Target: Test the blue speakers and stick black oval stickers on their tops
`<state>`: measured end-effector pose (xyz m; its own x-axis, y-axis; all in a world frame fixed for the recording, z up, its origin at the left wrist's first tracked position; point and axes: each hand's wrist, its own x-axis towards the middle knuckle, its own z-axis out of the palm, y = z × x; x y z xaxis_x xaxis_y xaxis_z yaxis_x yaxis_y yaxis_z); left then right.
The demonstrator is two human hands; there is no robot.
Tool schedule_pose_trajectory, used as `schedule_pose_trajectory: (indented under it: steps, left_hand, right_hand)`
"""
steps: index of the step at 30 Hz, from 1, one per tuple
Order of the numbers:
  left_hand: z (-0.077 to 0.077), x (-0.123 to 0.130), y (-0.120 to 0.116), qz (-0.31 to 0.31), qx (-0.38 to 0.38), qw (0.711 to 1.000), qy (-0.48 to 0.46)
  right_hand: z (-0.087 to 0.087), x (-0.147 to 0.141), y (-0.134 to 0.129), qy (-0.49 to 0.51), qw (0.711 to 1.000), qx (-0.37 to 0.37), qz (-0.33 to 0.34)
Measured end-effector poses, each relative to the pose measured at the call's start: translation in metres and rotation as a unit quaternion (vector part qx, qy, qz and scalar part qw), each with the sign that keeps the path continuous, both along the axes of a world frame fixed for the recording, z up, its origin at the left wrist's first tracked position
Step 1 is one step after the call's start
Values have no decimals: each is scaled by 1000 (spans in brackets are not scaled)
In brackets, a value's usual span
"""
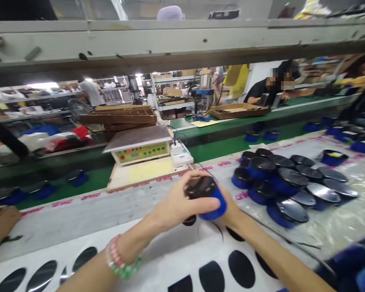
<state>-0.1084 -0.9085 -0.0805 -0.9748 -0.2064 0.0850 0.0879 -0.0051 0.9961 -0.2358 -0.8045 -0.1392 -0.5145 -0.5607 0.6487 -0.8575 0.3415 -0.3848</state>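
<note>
Between both hands, above the white sheet, is a round blue cup-like part with a glossy black top [221, 205]. My left hand [182, 198] wraps around its near and left side, thumb across the blue wall. From the right, my right hand [229, 209] grips the same part; most of its fingers are hidden behind it. Below lies a white sheet [152, 263] bearing several black ovals [241, 268]. Many similar blue parts with black tops [292, 178] are grouped to the right on clear plastic.
A control box with lit buttons [142, 152] stands on a board behind the hands. A green conveyor [212, 150] runs across, carrying blue parts [77, 177]. A grey beam [170, 40] spans overhead. A cardboard box [1, 229] sits at left. A person [270, 87] works across the line.
</note>
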Motion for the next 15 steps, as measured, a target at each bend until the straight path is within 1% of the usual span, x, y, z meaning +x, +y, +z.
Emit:
schedule_pose_trajectory:
  steps: [2, 4, 6, 8, 11, 13, 15]
  left_hand:
    - [-1, 42, -26, 45, 128, 990, -41]
    - [-11, 74, -42, 97, 211, 970, -68]
    - [-23, 94, -51, 135, 271, 950, -71]
    - [-33, 101, -54, 157, 321, 933, -49]
    - [-39, 103, -57, 159, 389, 907, 5]
    - [-42, 104, -60, 161, 419, 893, 25]
    - [-45, 106, -62, 172, 441, 880, 23]
  right_hand:
    - [15, 6, 4, -2, 996, -10, 84]
    - [31, 20, 8, -23, 988, -21, 151]
    - [44, 41, 8, -62, 972, -25, 225]
    - [51, 66, 2, -95, 953, -22, 285]
    - [48, 94, -18, -138, 936, -16, 324]
    - [39, 103, -33, -181, 926, -5, 332]
    - [28, 105, -44, -226, 915, -3, 335]
